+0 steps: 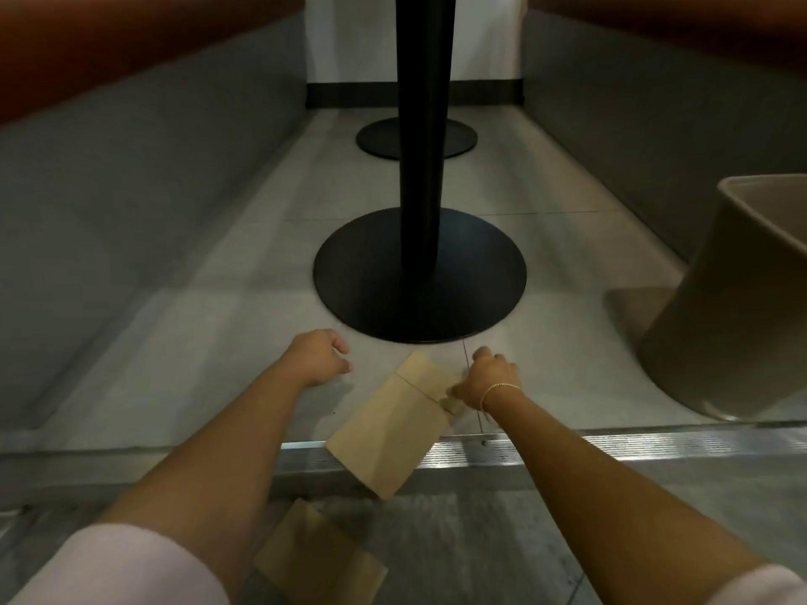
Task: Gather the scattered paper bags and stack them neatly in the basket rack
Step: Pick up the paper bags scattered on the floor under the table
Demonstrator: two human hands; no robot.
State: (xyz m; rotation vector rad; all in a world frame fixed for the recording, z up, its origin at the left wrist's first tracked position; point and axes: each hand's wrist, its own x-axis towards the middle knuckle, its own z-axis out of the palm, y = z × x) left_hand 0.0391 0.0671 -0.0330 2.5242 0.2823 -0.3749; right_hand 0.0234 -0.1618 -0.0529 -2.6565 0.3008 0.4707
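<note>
In the head view, a flat brown paper bag [393,425] is pinched at its right edge by the grip of the right hand [489,379], the fingers curled over the edge beside a crease line that crosses the bag's upper part. A thin beaded bracelet [498,388] is worn on that wrist. The left hand [319,355] is held just left of the bag, its grip loosely curled and holding nothing, apart from the paper.

The held bag is seen tilted, its upper corner toward the round black table base [419,275] and its lower corner hanging over a ribbed metal threshold strip [611,447]. The paper looks matte, smooth and stiffly folded, rectangular in shape. A second paper bag [319,556], darker in shadow and folded with a raised flap, lies on the grey floor [458,539] on the near side of the strip, well apart from the table base.

The base is flat, dull black metal under a black column. A second black base [417,137] stands beyond it. To the right of the base, a beige smooth-walled bin [733,299] leans.
</note>
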